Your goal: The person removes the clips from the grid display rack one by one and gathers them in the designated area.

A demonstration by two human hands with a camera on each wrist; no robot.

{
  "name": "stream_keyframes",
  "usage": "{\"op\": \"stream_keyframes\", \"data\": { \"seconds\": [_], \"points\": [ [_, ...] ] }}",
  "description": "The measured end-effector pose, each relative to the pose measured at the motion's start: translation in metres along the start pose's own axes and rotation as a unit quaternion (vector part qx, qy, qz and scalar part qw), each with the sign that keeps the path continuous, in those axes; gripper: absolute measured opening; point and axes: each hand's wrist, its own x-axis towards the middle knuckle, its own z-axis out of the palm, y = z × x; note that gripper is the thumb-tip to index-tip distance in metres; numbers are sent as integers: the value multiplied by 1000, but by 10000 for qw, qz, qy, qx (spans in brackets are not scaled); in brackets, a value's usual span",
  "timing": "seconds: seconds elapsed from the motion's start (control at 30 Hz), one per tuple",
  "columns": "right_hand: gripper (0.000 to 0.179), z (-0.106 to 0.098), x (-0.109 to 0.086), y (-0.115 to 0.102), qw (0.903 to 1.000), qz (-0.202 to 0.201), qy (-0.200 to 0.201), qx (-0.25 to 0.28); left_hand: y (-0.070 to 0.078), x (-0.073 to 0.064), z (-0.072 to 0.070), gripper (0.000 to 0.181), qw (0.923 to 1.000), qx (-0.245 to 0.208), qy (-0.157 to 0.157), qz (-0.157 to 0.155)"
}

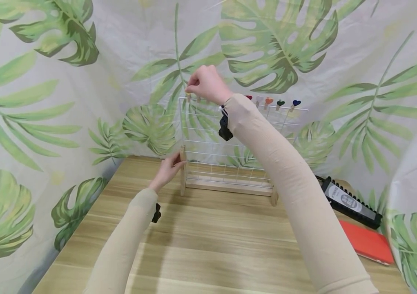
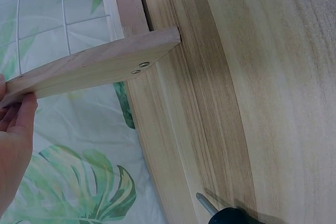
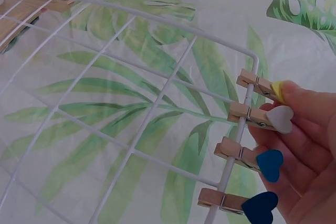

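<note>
While the left hand point(image 1: 169, 168) is gripping the nine-o'clock post point(image 1: 183, 179), the right hand point(image 1: 210, 83) is pinching a yellow clip point(image 3: 257, 84).
Other clips point(image 3: 278, 119) are already lining the rack point(image 3: 132, 151); what remains isn't showing.

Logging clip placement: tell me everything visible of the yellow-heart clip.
The yellow-heart clip is a small, wooden-looking clothespin with a metal spring. It sits across the top edge of the white wire grid, nearest the corner, beside the pale-heart clip. The right hand pinches its heart end, partly hiding the yellow heart.
</note>
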Motion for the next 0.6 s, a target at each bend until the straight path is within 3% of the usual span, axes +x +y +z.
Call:
{"op": "stream_keyframes", "data": {
  "seconds": [0.27, 0.6],
  "points": [
    [19, 1, 1, -3, 9993, 122, 258, -257, 1, 0, 1, 13, 10000, -32, 17, 46],
    [18, -10, -2, -8, 9965, -174, 816, 66, -1, 1, 2, 12, 9999, 54, 82, 136]
  ]
}}
